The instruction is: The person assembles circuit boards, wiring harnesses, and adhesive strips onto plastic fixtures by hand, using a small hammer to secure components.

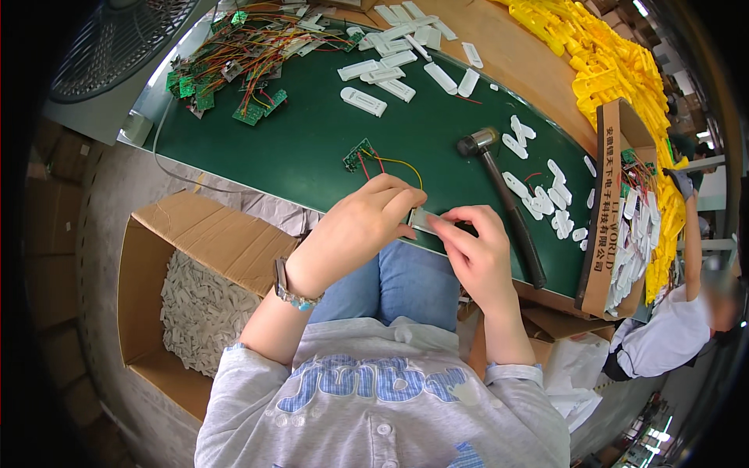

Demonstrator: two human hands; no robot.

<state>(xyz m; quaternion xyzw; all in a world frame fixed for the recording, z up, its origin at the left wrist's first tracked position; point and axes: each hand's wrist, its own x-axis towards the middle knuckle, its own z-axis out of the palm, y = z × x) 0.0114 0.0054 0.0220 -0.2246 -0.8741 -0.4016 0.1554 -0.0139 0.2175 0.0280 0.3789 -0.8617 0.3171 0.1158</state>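
Note:
At the table's near edge I hold a small white plastic casing (422, 221) between my two hands. My left hand (367, 217) is closed in a pinch at its left end, where the fingers hide part of it. Thumb and fingers of my right hand (477, 243) grip its right end. Red and yellow wires (406, 164) run from beside my left fingers to a small green circuit board (360, 156) lying just beyond on the green table top (304, 164). To the right lies a hammer (509, 203) with a black handle, its head pointing away from me.
Wired circuit boards (250, 62) are heaped at the far left, near a fan (117, 47). White casings (363, 101) and smaller white pieces (538, 199) lie scattered. A carton (597, 234) stands right; another (203, 234) holds white parts. A person (663, 331) works beyond yellow parts (616, 62).

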